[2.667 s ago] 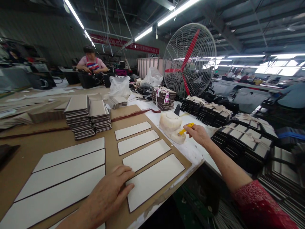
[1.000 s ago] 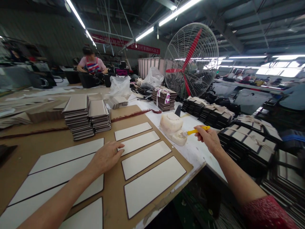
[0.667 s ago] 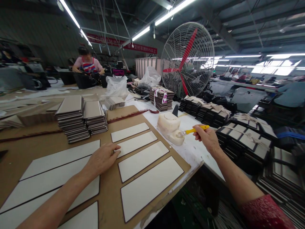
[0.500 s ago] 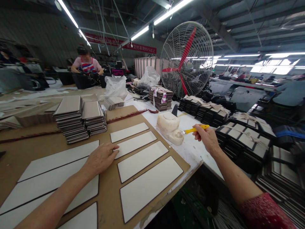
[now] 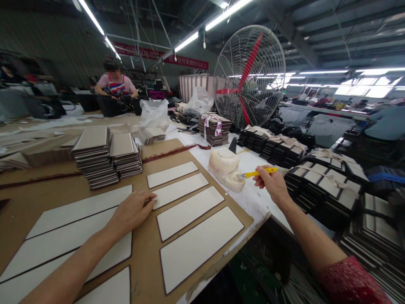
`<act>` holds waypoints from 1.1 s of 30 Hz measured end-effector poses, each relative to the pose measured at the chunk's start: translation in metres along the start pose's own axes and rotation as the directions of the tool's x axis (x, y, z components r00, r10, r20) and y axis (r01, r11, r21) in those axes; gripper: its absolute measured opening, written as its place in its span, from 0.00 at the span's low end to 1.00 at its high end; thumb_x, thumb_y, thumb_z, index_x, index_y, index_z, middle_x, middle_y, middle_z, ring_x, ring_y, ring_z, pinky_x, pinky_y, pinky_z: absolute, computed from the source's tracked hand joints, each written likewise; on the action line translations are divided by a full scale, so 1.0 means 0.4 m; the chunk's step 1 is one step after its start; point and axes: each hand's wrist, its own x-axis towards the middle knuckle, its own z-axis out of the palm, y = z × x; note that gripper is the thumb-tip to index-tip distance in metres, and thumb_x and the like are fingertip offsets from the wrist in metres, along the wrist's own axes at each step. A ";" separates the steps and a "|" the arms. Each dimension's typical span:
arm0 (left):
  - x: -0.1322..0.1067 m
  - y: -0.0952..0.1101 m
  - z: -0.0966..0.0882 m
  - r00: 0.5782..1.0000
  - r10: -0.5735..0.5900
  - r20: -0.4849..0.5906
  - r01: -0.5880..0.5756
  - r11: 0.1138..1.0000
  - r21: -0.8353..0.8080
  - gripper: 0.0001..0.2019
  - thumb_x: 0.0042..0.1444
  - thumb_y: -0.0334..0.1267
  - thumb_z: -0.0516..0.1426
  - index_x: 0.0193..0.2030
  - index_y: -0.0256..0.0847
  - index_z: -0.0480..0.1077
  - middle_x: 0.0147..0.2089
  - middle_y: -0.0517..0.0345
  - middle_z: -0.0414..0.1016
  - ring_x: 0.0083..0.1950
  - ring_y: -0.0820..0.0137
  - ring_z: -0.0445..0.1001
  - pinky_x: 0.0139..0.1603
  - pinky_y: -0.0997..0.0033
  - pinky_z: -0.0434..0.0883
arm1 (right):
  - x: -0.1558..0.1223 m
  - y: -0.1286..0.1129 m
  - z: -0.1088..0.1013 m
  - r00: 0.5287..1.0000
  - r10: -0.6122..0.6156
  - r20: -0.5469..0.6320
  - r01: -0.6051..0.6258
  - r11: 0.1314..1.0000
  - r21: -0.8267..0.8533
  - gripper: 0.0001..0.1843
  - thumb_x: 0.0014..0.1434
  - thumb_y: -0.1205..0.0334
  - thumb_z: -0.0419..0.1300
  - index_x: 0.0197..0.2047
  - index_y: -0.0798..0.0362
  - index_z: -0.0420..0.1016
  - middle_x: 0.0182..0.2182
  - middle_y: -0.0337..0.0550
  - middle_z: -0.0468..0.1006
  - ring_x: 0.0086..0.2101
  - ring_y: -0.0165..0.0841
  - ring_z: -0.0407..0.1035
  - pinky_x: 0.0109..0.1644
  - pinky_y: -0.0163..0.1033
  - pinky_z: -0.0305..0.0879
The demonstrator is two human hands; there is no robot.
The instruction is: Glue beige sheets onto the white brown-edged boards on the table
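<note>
My right hand (image 5: pixel 269 182) is closed around the yellow handle of a paintbrush (image 5: pixel 251 173). The brush's bristles reach into the small round mouth of a whitish, crusted glue pot (image 5: pixel 224 164). My left hand (image 5: pixel 136 207) lies with fingers stretched out, the tips at the left end of a white dark-edged panel (image 5: pixel 180 191). Around it are more such panels: a narrow one (image 5: pixel 172 174) behind, and a wide one (image 5: pixel 202 249) in front. Larger white panels (image 5: pixel 79 219) lie partly under my left forearm. All rest on a brown board (image 5: pixel 145 253).
Two stacks of beige panels (image 5: pixel 91 158) stand at the back left. Bundled dark-edged pieces (image 5: pixel 332 179) line the right side. A big caged fan (image 5: pixel 249 76) with red blades stands behind the table. Across the table, a co-worker (image 5: pixel 115 86) handles a black item.
My right hand has shifted slightly left with the brush, whose tip stays at the pot's mouth. My left hand remains at the same panel. The view has shifted very slightly.
</note>
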 end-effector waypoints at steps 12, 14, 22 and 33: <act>0.002 -0.012 0.018 0.998 -0.015 -0.066 0.014 1.000 -0.017 0.19 0.62 0.48 0.49 0.44 0.41 0.77 0.47 0.50 0.79 0.50 0.56 0.74 0.55 0.57 0.69 | 0.008 0.011 -0.029 0.996 0.042 -0.078 -0.035 0.995 0.091 0.21 0.57 0.44 0.62 0.37 0.56 0.74 0.22 0.42 0.76 0.18 0.27 0.66 0.19 0.29 0.60; 0.002 -0.010 0.017 0.996 -0.013 -0.084 0.011 1.000 -0.022 0.18 0.62 0.48 0.49 0.43 0.41 0.77 0.47 0.50 0.79 0.50 0.56 0.74 0.54 0.57 0.69 | 0.007 0.013 -0.029 0.997 0.049 -0.067 -0.043 0.995 0.088 0.21 0.57 0.44 0.63 0.37 0.56 0.75 0.22 0.42 0.77 0.18 0.27 0.66 0.19 0.29 0.60; 0.005 0.007 0.014 0.987 -0.006 -0.161 0.002 1.000 -0.026 0.17 0.61 0.44 0.48 0.43 0.40 0.76 0.45 0.48 0.78 0.49 0.55 0.73 0.54 0.55 0.68 | 0.003 0.010 -0.019 0.994 0.086 -0.068 -0.078 0.990 0.114 0.21 0.57 0.45 0.64 0.38 0.57 0.77 0.23 0.43 0.77 0.19 0.27 0.67 0.19 0.29 0.61; 0.009 0.014 0.019 0.981 -0.061 -0.182 0.059 0.998 -0.015 0.12 0.59 0.33 0.51 0.42 0.41 0.76 0.44 0.50 0.77 0.49 0.59 0.72 0.55 0.57 0.70 | 0.029 0.074 -0.055 0.909 0.408 -0.088 -0.363 0.878 0.313 0.08 0.57 0.57 0.59 0.28 0.47 0.76 0.25 0.51 0.73 0.20 0.30 0.66 0.18 0.36 0.62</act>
